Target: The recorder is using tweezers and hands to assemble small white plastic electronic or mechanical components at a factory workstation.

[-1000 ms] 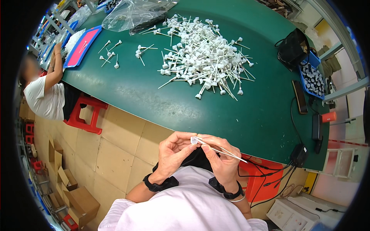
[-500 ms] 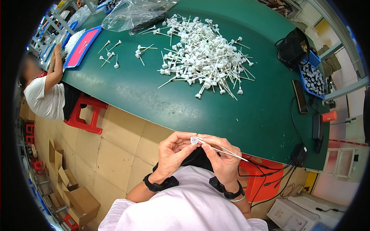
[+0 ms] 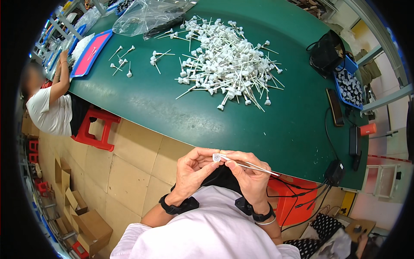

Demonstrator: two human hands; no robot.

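Note:
Above my lap, just off the table's front edge, both hands meet around a small white plastic head (image 3: 216, 158). My left hand (image 3: 189, 169) pinches this head between thumb and fingertips. My right hand (image 3: 252, 175) is closed on thin white tubes (image 3: 261, 169), whose left ends meet the head and whose free ends point right. The fingers hide whether each tube is fixed in it. A large heap of similar white heads with thin tubes (image 3: 228, 60) lies on the green table (image 3: 172, 116). Several loose ones (image 3: 123, 61) lie left of the heap.
A blue tray with a pink base (image 3: 91, 54) stands at the far left, near a seated person (image 3: 51, 99). On the right are a black bag (image 3: 327, 54), a blue bin of small parts (image 3: 349, 88), a phone (image 3: 335, 108) and cables (image 3: 308, 190). Cardboard boxes (image 3: 90, 228) sit on the floor.
The tubes at my right hand have closed up from a spread pair to nearly one line. Dark spotted cloth now shows at the lower right, where a white panel was.

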